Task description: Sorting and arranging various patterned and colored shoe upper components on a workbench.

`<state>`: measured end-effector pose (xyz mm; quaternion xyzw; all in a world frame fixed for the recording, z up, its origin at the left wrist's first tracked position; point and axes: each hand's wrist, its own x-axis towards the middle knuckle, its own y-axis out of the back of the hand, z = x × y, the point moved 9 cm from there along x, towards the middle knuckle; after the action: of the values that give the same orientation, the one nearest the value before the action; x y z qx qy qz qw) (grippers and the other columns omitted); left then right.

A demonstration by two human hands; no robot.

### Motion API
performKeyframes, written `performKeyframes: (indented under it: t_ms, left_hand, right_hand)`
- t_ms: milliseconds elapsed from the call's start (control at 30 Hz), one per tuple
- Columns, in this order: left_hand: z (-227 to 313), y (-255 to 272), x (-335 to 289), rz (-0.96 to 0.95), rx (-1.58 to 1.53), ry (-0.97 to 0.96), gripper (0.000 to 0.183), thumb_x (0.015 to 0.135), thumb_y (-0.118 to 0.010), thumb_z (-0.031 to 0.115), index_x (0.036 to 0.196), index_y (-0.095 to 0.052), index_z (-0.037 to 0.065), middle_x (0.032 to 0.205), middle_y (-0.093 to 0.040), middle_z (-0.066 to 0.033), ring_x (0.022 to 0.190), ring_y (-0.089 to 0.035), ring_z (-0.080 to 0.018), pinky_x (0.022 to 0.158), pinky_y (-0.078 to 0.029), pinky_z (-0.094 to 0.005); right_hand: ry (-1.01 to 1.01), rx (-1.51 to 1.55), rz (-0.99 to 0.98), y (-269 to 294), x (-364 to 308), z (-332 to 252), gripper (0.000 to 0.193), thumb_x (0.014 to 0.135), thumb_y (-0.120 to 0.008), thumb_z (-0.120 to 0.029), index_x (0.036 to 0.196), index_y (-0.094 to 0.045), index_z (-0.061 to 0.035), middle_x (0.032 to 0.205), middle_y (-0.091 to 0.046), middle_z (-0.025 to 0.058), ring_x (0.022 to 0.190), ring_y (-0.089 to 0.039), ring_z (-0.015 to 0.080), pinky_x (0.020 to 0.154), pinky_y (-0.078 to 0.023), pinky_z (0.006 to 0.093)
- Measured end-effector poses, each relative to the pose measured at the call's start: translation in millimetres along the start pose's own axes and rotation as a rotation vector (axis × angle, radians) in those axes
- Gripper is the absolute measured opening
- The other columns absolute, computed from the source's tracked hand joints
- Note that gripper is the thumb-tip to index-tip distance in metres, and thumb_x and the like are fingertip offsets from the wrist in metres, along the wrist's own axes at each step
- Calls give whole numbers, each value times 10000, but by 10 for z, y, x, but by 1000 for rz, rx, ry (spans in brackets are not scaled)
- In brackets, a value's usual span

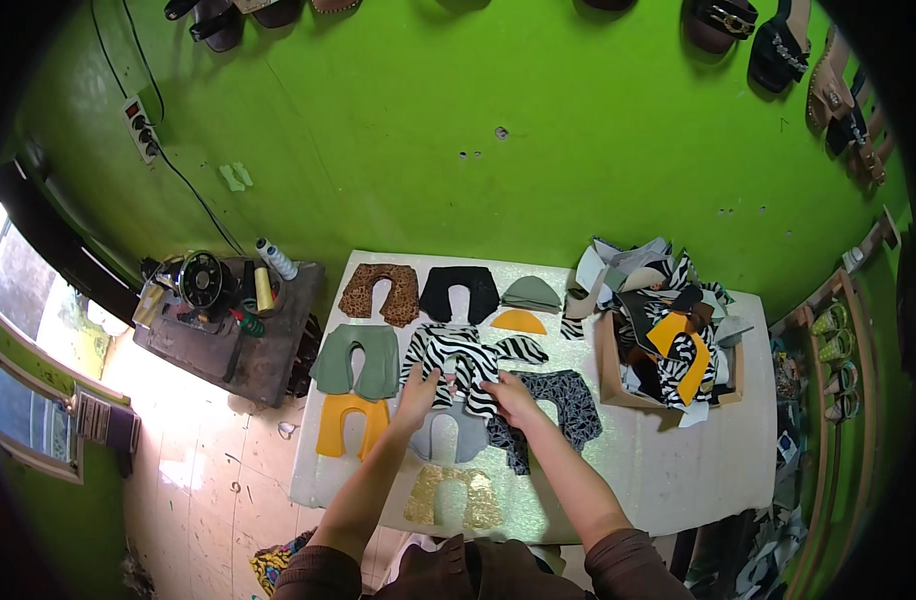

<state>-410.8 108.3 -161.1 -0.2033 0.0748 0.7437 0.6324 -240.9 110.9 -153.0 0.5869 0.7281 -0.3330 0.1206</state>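
Black-and-white arch (469,362), legs pointing nearward, long axis unclear, pinched by both hands (417,398).

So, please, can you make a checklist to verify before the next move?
1. Zebra-print piece held: ok, left hand and right hand grip it.
2. Dark patterned piece fully visible: not ok, the right arm partly covers it.
3. Gold piece uncovered on the table: ok.
4. Scraps all inside the cardboard box: not ok, some hang over its rim.
5. Zebra-print piece lifted clear everywhere: cannot tell from this view.
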Motion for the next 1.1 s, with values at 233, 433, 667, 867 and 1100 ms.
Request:
performKeyframes:
  t_ms: [233, 433, 667, 867, 1100]
  left_hand:
    - [405, 331, 196, 175, 673, -179, 360, 815, -528, 187, 1062, -489, -72, 980, -550, -276, 958, -526, -392, 834, -406, -394]
    - [679, 63, 136, 126, 1089, -258, 501, 775, -500, 85, 1223, -340, -69, 1137, -461, -272, 950, -531, -399, 831, -434, -425]
    - [570, 87, 167, 81, 1243, -145, 595, 749, -508, 99, 1260, -287, -109, 1163, -419, -259, 1028, -489, -378, 802, -460, -389]
    - [791, -173, 35, 207, 1430, -536, 613, 735, -566, 195, 1228, -359, -106, 1237, -371, -249, 1163, -365, -367, 935, -370, -389]
    - [827, -263, 292, 221, 1473, -578, 700, 694, -655, 254, 1267, -359, -21, 1268, -345, -265, 1110, -411, -388, 887, -408, -407]
  right_hand:
    - [361, -493, 305, 0, 282, -325, 409, 802, -532, -27, 1202, -445, -29, 941, -588, 110, 821, -564, 174, 712, -441, 278]
    - [516, -716, 409, -121, 318, -517, 380, 780, -514, -30, 1158, -492, -61, 982, -583, 168, 878, -573, 294, 785, -440, 336]
    - [514, -864, 326, -253, 341, -367, 429, 750, -513, -22, 1177, -469, -5, 1200, -450, 212, 1078, -481, 332, 904, -393, 352]
    - [709, -1149, 403, -462, 112, -499, 446, 756, -539, -50, 1188, -450, 17, 1256, -338, 272, 1172, -332, 420, 989, -302, 422]
    - [839, -1189, 380, -552, 161, -578, 447, 742, -554, -72, 1160, -459, 54, 1233, -342, 299, 1164, -332, 432, 985, -307, 442]
